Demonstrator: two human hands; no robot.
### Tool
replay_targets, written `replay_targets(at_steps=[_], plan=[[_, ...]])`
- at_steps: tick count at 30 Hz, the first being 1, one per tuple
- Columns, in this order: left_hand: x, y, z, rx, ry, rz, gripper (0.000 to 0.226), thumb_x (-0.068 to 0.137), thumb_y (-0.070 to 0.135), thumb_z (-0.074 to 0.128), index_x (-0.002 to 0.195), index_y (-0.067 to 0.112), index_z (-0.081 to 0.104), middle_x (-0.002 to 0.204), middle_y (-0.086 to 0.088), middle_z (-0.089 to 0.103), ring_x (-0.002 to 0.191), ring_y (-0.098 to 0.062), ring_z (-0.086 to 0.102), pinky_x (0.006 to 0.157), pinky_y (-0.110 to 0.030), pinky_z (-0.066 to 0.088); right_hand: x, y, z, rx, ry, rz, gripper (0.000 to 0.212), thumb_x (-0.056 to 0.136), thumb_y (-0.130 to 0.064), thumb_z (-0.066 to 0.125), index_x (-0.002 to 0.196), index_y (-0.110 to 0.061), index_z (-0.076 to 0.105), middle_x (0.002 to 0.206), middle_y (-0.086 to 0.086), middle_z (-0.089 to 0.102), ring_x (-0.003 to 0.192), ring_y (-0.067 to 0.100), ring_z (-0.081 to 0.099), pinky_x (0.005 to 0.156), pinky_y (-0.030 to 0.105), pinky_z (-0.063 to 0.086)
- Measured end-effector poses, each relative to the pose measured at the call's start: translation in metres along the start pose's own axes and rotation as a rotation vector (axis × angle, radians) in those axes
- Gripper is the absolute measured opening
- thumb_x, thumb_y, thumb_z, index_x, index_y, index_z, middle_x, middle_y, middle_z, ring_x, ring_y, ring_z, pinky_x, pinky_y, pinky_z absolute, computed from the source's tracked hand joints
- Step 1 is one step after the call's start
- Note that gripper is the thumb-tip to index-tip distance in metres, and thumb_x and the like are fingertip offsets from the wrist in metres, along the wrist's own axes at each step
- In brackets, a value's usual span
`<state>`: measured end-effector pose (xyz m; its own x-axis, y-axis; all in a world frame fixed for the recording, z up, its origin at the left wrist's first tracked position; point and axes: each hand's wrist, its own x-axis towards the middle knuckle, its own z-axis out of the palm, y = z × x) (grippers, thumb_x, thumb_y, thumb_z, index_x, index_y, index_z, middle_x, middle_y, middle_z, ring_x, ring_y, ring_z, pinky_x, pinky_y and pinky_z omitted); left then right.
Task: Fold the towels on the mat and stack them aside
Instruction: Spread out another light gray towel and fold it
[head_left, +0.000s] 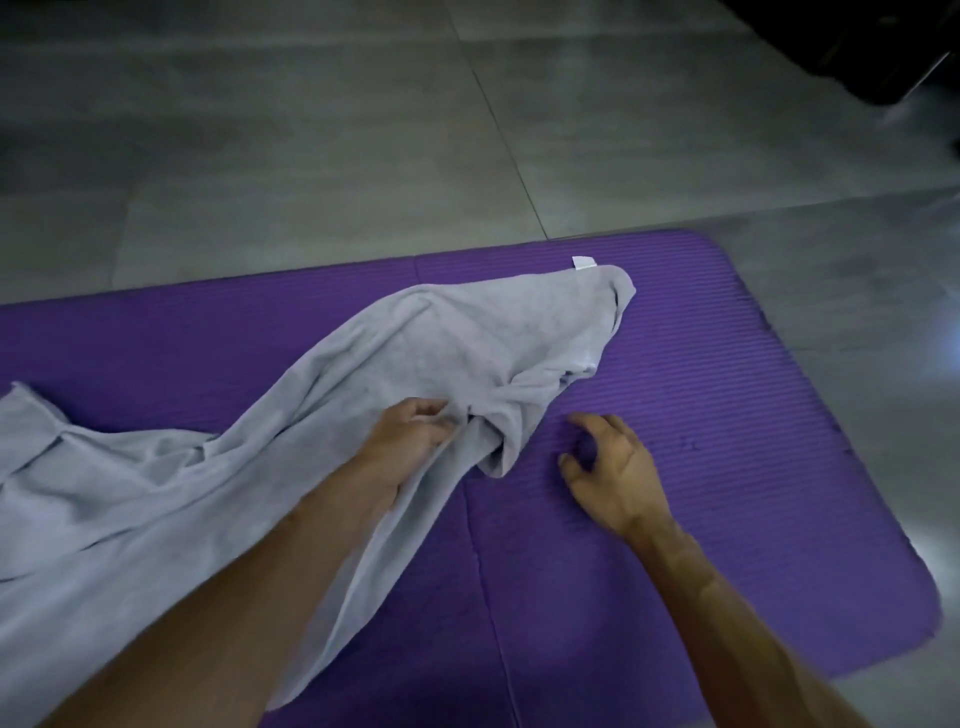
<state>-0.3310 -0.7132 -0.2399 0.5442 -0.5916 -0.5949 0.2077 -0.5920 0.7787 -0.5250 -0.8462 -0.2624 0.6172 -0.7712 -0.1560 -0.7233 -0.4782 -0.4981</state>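
A large light-grey towel (426, 343) lies crumpled across the purple mat (701, 374), stretching from the far right corner down to the left edge of view. A small white label (583, 262) sticks out at its far corner. My left hand (410, 431) grips a bunched fold of the towel near the mat's middle. My right hand (613, 467) hovers over bare mat just right of the towel, fingers spread and loosely curled, holding nothing. My left forearm lies over the towel's near part.
Grey floor tiles (311, 156) surround the mat. A dark object (883, 47) sits at the top right corner. A seam (480, 545) runs down the mat between my arms.
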Motion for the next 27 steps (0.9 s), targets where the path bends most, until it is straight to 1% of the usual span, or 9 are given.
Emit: replay_targets(at_steps=[2, 5, 7, 10, 13, 17, 21, 24, 27], plan=[[0.014, -0.004, -0.020, 0.006, 0.018, -0.069, 0.018, 0.094, 0.024, 0.062, 0.104, 0.009, 0.066, 0.099, -0.006, 0.069, 0.091, -0.016, 0.064, 0.077, -0.027, 0.051, 0.004, -0.022, 0.010, 0.000, -0.084, -0.064, 0.079, 0.075, -0.042, 0.075, 0.143, -0.024, 0.040, 0.136, 0.001, 0.048, 0.125, 0.024, 0.045, 0.104, 0.045, 0.039], [0.030, -0.012, -0.030, 0.179, 0.066, -0.058, 0.026, 0.097, 0.013, 0.055, 0.071, 0.009, 0.058, 0.085, -0.018, 0.064, 0.062, -0.006, 0.056, 0.072, -0.034, 0.044, 0.015, -0.047, 0.025, -0.031, -0.104, -0.121, 0.100, 0.067, -0.061, 0.075, 0.148, -0.030, 0.026, 0.147, -0.003, 0.034, 0.129, 0.020, 0.037, 0.104, 0.046, 0.036], [0.034, -0.013, -0.029, 0.302, 0.085, -0.040, 0.033, 0.097, 0.009, 0.050, 0.064, 0.010, 0.050, 0.071, -0.016, 0.057, 0.050, -0.006, 0.045, 0.059, -0.028, 0.037, 0.023, -0.053, 0.036, -0.059, -0.001, -0.169, 0.079, 0.069, -0.055, 0.073, 0.137, -0.027, 0.044, 0.138, 0.002, 0.044, 0.120, 0.025, 0.045, 0.097, 0.050, 0.042], [0.028, -0.011, -0.024, 0.394, 0.165, 0.070, 0.020, 0.096, 0.018, 0.054, 0.076, 0.015, 0.057, 0.067, 0.004, 0.055, 0.058, -0.009, 0.049, 0.051, -0.019, 0.036, 0.027, -0.055, 0.040, -0.105, 0.227, -0.210, 0.031, 0.074, -0.018, 0.068, 0.105, -0.013, 0.063, 0.103, 0.008, 0.061, 0.090, 0.032, 0.059, 0.076, 0.048, 0.049], [0.013, -0.005, -0.019, 0.432, 0.210, 0.238, 0.009, 0.094, 0.017, 0.056, 0.087, 0.015, 0.060, 0.068, 0.008, 0.058, 0.062, -0.010, 0.054, 0.053, -0.021, 0.040, 0.033, -0.036, 0.011, -0.236, 0.402, -0.290, 0.020, 0.075, -0.012, 0.048, 0.086, -0.009, 0.064, 0.075, 0.007, 0.060, 0.065, 0.033, 0.058, 0.059, 0.040, 0.044], [-0.023, 0.005, 0.016, 0.549, -0.095, 0.533, 0.009, 0.094, 0.016, 0.054, 0.089, 0.016, 0.062, 0.077, 0.005, 0.066, 0.071, -0.013, 0.062, 0.061, -0.031, 0.049, 0.023, 0.010, -0.058, -0.464, 0.562, -0.495, 0.010, 0.072, -0.009, 0.060, 0.082, -0.010, 0.063, 0.075, 0.006, 0.057, 0.070, 0.031, 0.054, 0.063, 0.040, 0.036], [-0.044, -0.011, 0.070, 0.971, -0.306, 0.657, 0.020, 0.097, 0.035, 0.047, 0.097, 0.020, 0.061, 0.100, -0.002, 0.067, 0.094, -0.022, 0.061, 0.073, -0.031, 0.042, -0.046, 0.056, -0.087, -0.588, 0.529, -0.428, 0.018, 0.073, -0.005, 0.058, 0.089, -0.009, 0.065, 0.084, 0.006, 0.061, 0.079, 0.030, 0.051, 0.073, 0.040, 0.033], [-0.050, -0.032, 0.092, 1.118, -0.169, 0.791, 0.028, 0.092, 0.046, 0.048, 0.093, 0.020, 0.059, 0.098, 0.001, 0.062, 0.096, -0.021, 0.061, 0.072, -0.033, 0.049, -0.103, 0.085, -0.071, -0.503, 0.335, -0.321, 0.029, 0.080, -0.022, 0.054, 0.105, -0.012, 0.064, 0.092, 0.002, 0.065, 0.083, 0.028, 0.056, 0.074, 0.040, 0.040], [-0.051, -0.041, 0.112, 1.024, -0.037, 0.976, 0.033, 0.078, 0.046, 0.051, 0.094, 0.020, 0.064, 0.094, 0.002, 0.061, 0.092, -0.021, 0.061, 0.068, -0.035, 0.055, -0.115, 0.098, -0.068, -0.212, 0.393, 0.059, 0.030, 0.090, -0.033, 0.046, 0.101, -0.013, 0.065, 0.091, 0.002, 0.064, 0.082, 0.026, 0.058, 0.072, 0.037, 0.042]])
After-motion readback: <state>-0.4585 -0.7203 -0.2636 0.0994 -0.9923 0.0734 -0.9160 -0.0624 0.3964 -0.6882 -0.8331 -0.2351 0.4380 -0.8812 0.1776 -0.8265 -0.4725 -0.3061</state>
